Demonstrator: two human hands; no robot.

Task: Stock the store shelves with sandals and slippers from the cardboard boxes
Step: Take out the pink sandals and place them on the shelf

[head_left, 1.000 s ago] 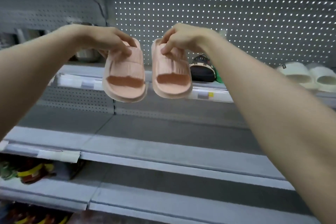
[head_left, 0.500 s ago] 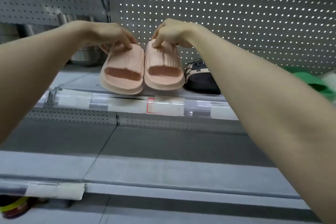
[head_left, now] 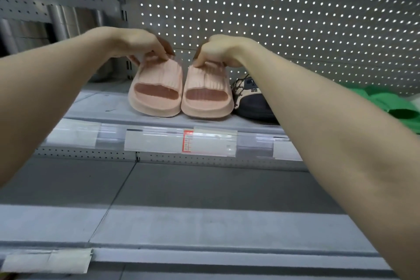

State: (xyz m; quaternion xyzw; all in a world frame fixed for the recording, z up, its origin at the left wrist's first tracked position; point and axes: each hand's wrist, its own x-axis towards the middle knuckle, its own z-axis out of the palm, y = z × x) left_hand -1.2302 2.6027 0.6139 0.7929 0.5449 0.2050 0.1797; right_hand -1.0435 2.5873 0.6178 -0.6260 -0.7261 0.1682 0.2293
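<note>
Two peach-pink ribbed slide slippers sit side by side on the upper grey shelf (head_left: 95, 107), open ends facing me. My left hand (head_left: 141, 44) pinches the back of the left slipper (head_left: 156, 93). My right hand (head_left: 218, 51) pinches the back of the right slipper (head_left: 208, 95). Both soles rest on the shelf, the two slippers touching each other. The fingertips are partly hidden behind the straps.
A dark slipper with a patterned strap (head_left: 252, 100) lies right of the pink pair, partly behind my right forearm. Green slippers (head_left: 391, 107) sit further right. Price-label strips (head_left: 181, 143) run along the shelf edge. A perforated back panel (head_left: 272, 18) rises behind. A lower grey shelf (head_left: 181, 223) lies below.
Both hands carried the pink slippers forward and down onto the upper shelf, bringing them close together. The view has come closer to that shelf.
</note>
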